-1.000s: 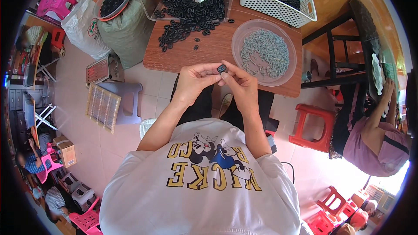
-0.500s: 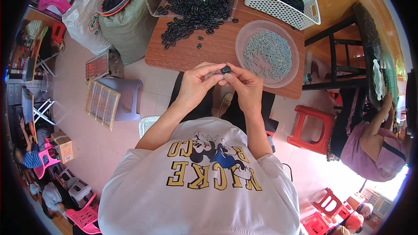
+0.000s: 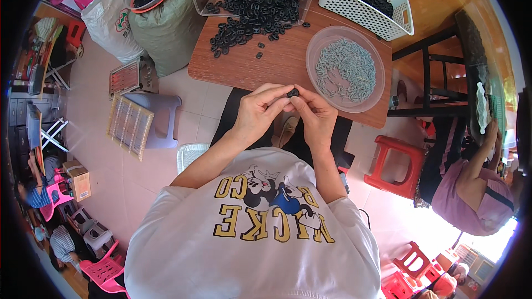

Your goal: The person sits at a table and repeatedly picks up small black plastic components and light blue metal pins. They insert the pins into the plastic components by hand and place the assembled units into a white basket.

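Note:
My left hand (image 3: 259, 112) and my right hand (image 3: 316, 115) meet in front of the table's near edge. Between their fingertips they pinch a small black oval plastic piece (image 3: 292, 93), mostly covered by the fingers. Any screw in it is too small to make out. To the right, a round translucent basin (image 3: 313, 50) holds many small silvery screws (image 3: 346, 69). A heap of black oval pieces with holes (image 3: 257, 5) spreads out of a clear tray (image 3: 204, 10) at the far side. Two loose pieces lie apart on the brown table (image 3: 271, 66).
A white perforated basket (image 3: 363, 16) of black parts stands at the back right. Sacks (image 3: 160, 39) stand left of the table, one under a basin (image 3: 133, 0). A grey stool (image 3: 166, 119) is at left, a red stool (image 3: 396, 166) at right. A co-worker (image 3: 471, 191) sits far right.
The black piece has turned a little between my fingertips, and both hands sit slightly lower. The whole view has shifted slightly.

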`<state>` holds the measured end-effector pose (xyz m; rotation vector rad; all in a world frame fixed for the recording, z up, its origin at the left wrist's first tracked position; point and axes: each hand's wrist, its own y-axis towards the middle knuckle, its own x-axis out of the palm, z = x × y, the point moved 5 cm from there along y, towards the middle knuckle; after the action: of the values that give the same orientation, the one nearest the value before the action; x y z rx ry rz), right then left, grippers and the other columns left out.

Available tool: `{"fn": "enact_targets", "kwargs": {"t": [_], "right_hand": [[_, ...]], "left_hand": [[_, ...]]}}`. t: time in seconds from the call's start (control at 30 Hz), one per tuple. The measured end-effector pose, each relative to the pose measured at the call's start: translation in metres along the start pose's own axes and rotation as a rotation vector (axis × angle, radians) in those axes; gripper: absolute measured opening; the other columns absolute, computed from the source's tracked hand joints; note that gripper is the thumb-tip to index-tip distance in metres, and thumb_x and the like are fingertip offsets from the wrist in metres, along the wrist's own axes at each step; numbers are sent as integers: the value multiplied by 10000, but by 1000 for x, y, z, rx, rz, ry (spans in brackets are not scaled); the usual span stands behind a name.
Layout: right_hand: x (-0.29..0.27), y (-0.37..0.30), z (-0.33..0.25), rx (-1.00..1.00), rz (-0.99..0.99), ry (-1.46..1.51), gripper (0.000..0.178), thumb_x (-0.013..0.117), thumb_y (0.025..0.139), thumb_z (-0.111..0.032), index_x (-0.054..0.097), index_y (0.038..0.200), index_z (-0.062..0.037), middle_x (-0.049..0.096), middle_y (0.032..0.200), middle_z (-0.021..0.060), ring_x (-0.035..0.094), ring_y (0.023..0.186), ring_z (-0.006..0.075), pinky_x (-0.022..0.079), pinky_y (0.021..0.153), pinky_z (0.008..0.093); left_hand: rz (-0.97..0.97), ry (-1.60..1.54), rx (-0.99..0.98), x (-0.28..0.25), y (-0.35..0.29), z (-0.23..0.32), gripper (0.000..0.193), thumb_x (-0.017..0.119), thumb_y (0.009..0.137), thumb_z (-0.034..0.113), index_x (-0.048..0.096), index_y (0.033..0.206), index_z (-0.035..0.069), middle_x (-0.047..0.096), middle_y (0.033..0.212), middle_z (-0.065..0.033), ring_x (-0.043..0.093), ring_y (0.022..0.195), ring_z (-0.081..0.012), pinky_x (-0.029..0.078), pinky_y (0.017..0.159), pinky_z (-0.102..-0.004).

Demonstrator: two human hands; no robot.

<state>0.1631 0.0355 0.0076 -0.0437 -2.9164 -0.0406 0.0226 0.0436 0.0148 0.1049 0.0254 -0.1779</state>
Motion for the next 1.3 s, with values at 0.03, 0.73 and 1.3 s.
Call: {"fn": "enact_targets", "kwargs": {"t": [0.03, 0.73, 1.3], "right_hand": [[1, 0, -1, 26, -10, -7, 236, 601, 849, 24, 608, 1081, 68, 660, 867, 100, 645, 757, 138, 519, 685, 229], [3, 140, -103, -486, 107, -835, 190, 632, 813, -137, 665, 922, 15, 649, 920, 181, 641, 831, 282, 493, 753, 373], [55, 110, 40, -459, -97, -1033, 159, 604, 792, -21, 641, 943, 14, 590, 915, 186, 606, 805, 361, 491, 706, 411]], "left_hand": [[-16, -89, -14, 0, 0, -1, 288, 573, 855, -32, 609, 1139, -1, 588, 1101, -103, 600, 937, -151, 500, 811, -248], [-15, -266, -298, -10, -22, -42, 317, 600, 871, 52, 577, 1184, 10, 639, 1039, -103, 606, 915, -127, 484, 821, -249], [-12, -184, -340, -37, -37, -54, 271, 592, 874, 53, 602, 1140, -2, 629, 1025, -95, 600, 940, -133, 471, 847, -248]]}}
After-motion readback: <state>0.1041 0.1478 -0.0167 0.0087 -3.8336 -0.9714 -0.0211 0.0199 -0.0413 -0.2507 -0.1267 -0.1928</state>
